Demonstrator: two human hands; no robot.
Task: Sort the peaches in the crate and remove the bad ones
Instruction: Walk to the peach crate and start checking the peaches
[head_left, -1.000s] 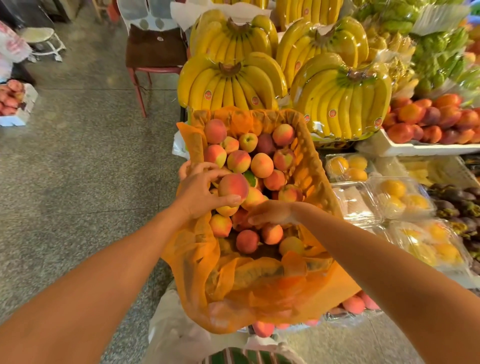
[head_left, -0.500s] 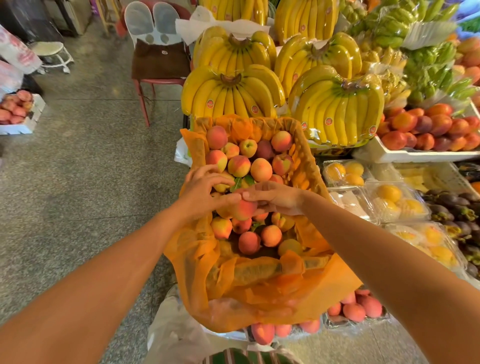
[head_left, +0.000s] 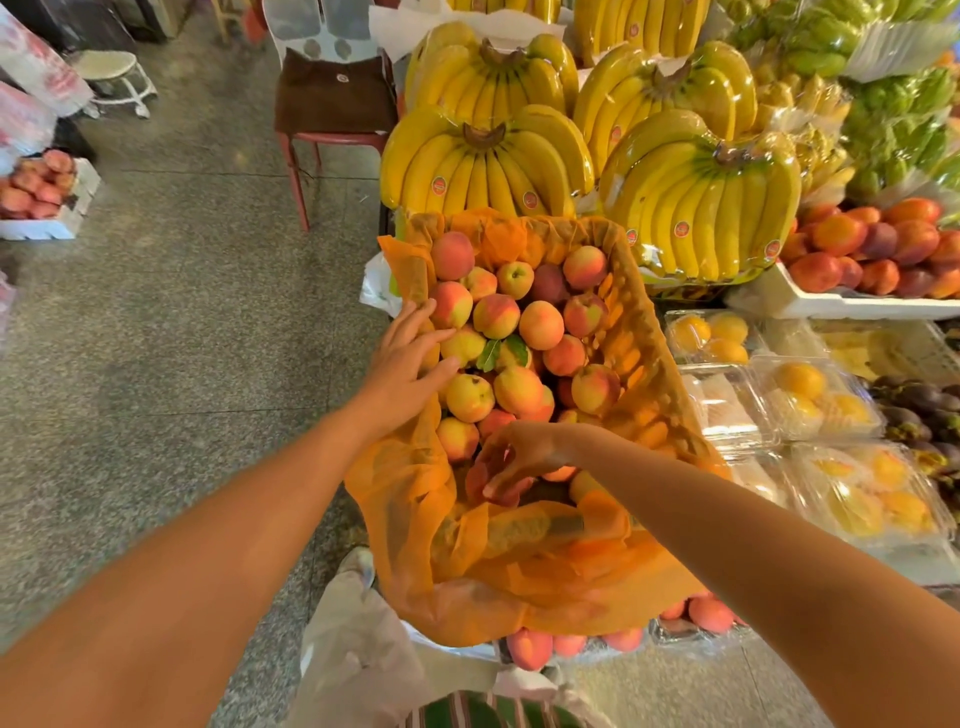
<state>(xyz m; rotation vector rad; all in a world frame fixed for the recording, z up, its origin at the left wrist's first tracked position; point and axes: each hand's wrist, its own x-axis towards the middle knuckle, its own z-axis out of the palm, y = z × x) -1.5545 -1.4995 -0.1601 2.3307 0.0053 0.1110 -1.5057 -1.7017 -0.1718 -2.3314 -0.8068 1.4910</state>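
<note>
Head view shows us the peaches (head_left: 540, 325) heaped in the crate (head_left: 641, 332), which is lined with orange netting (head_left: 467, 571) and stands just in front of the bananas (head_left: 483, 171). Our left hand (head_left: 408, 364) lies with straight, spread fingers on the fruit along the crate's left side. Our right hand (head_left: 524, 449) curls its fingers round a reddish peach (head_left: 477, 475) at the crate's near end.

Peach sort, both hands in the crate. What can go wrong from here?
The right hand grips a dark red peach low in the heap; lifting it may let the stacked peaches roll and bruise.
Loose folds of the orange liner lie right beside that hand and might snag.
The left hand rests flat on fruit; pressing could bruise it.
</note>
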